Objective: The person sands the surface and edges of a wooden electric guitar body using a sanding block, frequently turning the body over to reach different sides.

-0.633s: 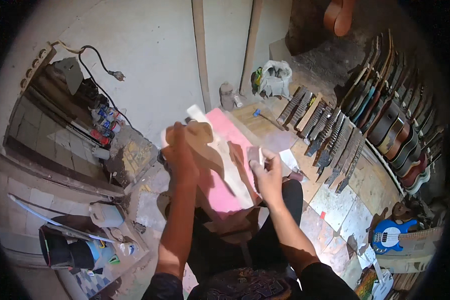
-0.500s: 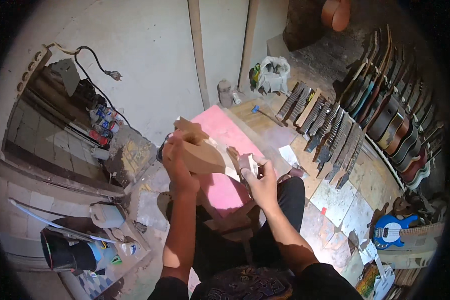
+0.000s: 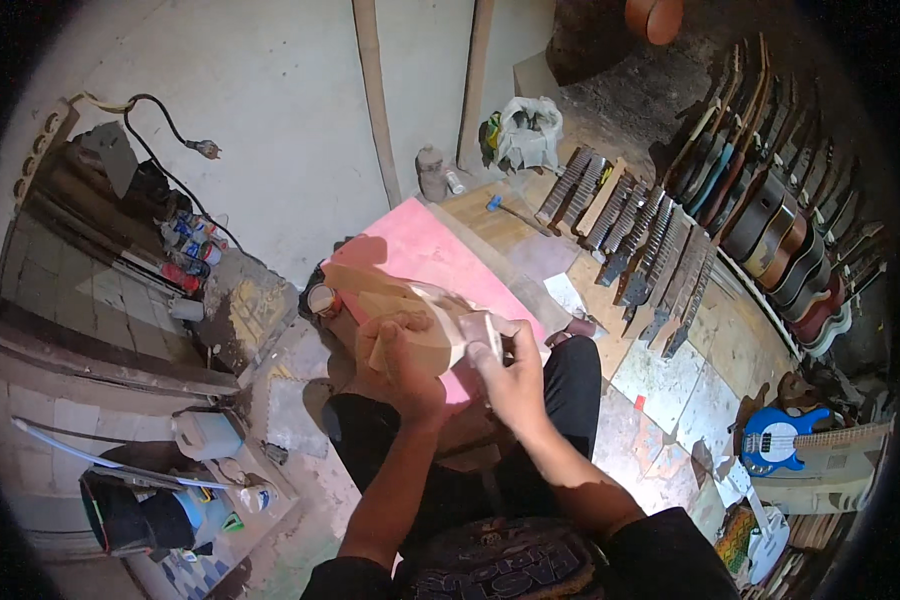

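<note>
In front of me, over a pink board [image 3: 425, 238], I hold up a tan, curved wooden piece [image 3: 382, 292] with a pale edge. My left hand [image 3: 407, 375] has its fingers curled round the near side of it. Pinched between the thumb and fingers of my right hand [image 3: 513, 378] is a small block [image 3: 477, 328] with a reddish-brown face that looks like sandpaper. The block is against the right end of the wood or very close to it; exact contact is hidden by my fingers.
Several fretted guitar necks [image 3: 635, 225] lie in a row on the floor to the right. Beyond them stands a rack of guitars [image 3: 770, 235]. A blue bass guitar [image 3: 772, 442] is at lower right. A round container [image 3: 323, 299] sits by the board's left corner; a black bucket [image 3: 120, 508] is lower left.
My left hand has come down and right, and the wooden piece has turned and lowered with it. My right hand stays near the wood's right end, still holding the block. The view has shifted slightly.
</note>
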### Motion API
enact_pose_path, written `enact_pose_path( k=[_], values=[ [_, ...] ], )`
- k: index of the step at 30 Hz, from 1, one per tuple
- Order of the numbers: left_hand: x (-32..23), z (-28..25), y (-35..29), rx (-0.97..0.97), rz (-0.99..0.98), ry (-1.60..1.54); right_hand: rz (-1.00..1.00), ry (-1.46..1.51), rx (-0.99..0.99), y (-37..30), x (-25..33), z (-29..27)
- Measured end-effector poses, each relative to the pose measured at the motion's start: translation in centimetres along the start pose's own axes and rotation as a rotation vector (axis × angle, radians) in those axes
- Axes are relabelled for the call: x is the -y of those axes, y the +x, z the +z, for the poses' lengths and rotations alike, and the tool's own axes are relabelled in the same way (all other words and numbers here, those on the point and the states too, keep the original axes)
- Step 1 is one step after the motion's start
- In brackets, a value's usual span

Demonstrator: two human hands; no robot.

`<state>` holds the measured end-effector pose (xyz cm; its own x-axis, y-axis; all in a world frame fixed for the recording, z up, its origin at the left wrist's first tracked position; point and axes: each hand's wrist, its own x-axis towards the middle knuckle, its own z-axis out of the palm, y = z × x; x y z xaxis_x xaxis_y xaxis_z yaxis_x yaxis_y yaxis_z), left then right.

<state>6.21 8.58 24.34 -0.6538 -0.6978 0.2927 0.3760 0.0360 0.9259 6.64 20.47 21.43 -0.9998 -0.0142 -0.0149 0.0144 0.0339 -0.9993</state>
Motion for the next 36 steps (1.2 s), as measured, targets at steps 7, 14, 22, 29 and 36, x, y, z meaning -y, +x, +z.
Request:
enact_pose_path(
  k=[7,14,22,29,36],
  values=[
    [0.1,-0.1,-0.7,-0.013,0.045,-0.03,-0.163,0.056,0.01,-2.0,2.4,0.2],
    [0.5,-0.5,-1.3,-0.052,-0.034,-0.104,-0.26,-0.101,0.104,-2.0,4.8,0.4],
    [0.9,-0.3,-0.1,-0.043,0.08,0.051,-0.135,-0.139,0.17,0.9,4.8,-0.6],
    [0.3,0.7,-0.1,-0.103,-0.017,-0.092,-0.01,-0.017,0.185,2.5,4.3,-1.1],
    [2.3,-0.3,-0.3,-0.1,-0.136,-0.116,-0.234,-0.153,0.209,0.4,8.8,1.1]
  ],
)
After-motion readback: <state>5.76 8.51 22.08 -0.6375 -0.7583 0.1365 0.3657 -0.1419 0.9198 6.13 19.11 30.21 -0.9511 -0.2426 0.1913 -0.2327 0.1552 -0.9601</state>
